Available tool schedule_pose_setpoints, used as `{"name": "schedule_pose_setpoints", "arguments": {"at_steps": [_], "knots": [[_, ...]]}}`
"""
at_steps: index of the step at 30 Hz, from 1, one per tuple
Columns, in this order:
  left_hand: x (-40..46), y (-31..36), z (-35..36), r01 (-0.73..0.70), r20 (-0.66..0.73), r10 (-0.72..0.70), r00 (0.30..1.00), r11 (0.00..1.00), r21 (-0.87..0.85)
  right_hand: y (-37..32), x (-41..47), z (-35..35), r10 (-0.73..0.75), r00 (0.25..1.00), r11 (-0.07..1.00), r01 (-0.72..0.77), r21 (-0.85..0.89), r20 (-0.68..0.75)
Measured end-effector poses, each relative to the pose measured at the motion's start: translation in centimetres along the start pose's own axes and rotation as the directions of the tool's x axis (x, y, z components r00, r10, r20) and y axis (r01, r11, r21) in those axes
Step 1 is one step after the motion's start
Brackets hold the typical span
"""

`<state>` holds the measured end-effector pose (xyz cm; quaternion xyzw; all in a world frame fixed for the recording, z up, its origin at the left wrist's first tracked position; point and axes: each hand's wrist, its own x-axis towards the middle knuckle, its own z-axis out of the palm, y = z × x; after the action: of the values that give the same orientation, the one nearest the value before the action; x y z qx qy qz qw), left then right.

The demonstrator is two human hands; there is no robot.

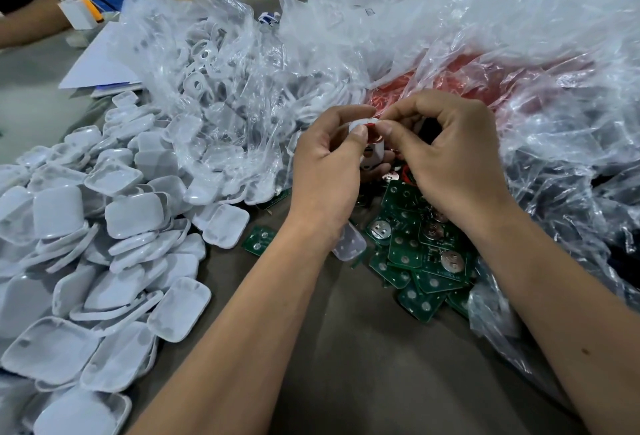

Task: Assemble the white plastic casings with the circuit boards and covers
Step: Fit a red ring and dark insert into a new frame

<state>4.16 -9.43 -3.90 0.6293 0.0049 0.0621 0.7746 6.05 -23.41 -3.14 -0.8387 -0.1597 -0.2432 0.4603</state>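
Left hand [329,160] grips casing [374,148] mid-air over table [346,365], thumb on top edge; looks like it steadies part for fitting. Right hand [446,154] pinches small red piece [370,125] at casing top; I'd guess seating it, exact fit hidden by fingers. Boards [415,254] piled just under hands, within easy reach. Covers [114,244] heaped left. Bag [214,88] of more white parts behind. Red parts' bag [485,81] right, open toward hands.

covers pile [104,244] left on table [346,365] | circuit boards [415,254] right — bags [450,36] behind both
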Motion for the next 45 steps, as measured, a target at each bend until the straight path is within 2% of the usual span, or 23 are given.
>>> {"name": "schedule_pose_setpoints", "arguments": {"at_steps": [5,8,13,22,26,29,31,39,42,45], "knots": [[0.3,0.2,0.1,0.088,-0.006,-0.090,0.996,0.987,-0.131,0.1,0.1,-0.3,-0.014,0.999,1.000,0.013,0.016,0.037],[0.5,0.2,0.1,0.104,-0.006,-0.106,0.994,0.983,-0.150,0.1,0.2,-0.3,-0.022,0.999,0.999,0.021,0.031,0.043],[0.3,0.2,0.2,0.099,0.005,-0.099,0.995,0.988,-0.122,0.2,0.4,-0.3,-0.019,1.000,0.999,0.020,-0.039,0.016],[0.0,0.2,0.2,0.043,0.026,-0.042,0.999,0.998,-0.040,0.1,0.3,-0.2,0.019,1.000,0.999,-0.019,-0.041,0.007],[0.0,0.0,0.1,0.014,0.027,-0.014,1.000,1.000,-0.024,0.4,0.3,-0.1,0.091,0.996,0.992,-0.091,0.089,0.000],[-0.1,0.1,0.2,0.001,0.037,0.000,0.999,1.000,-0.022,0.8,0.4,-0.1,0.227,0.972,0.921,-0.236,0.311,0.066],[-0.1,0.1,0.2,0.012,0.053,-0.010,0.999,0.999,-0.044,1.0,0.4,-0.1,0.265,0.960,0.887,-0.281,0.366,0.095],[0.2,0.1,0.1,0.037,0.110,-0.025,0.994,0.993,-0.115,0.9,0.4,-0.3,0.114,0.993,0.980,-0.112,0.162,-0.007],[0.4,0.1,-0.1,0.007,0.086,-0.001,0.996,0.997,-0.076,0.5,0.3,-0.4,0.009,1.000,0.998,-0.010,0.058,0.028],[0.4,0.0,-0.3,-0.016,0.071,0.019,0.997,0.999,-0.040,0.4,0.2,-0.6,-0.028,0.997,1.000,0.028,0.006,0.074]]}}
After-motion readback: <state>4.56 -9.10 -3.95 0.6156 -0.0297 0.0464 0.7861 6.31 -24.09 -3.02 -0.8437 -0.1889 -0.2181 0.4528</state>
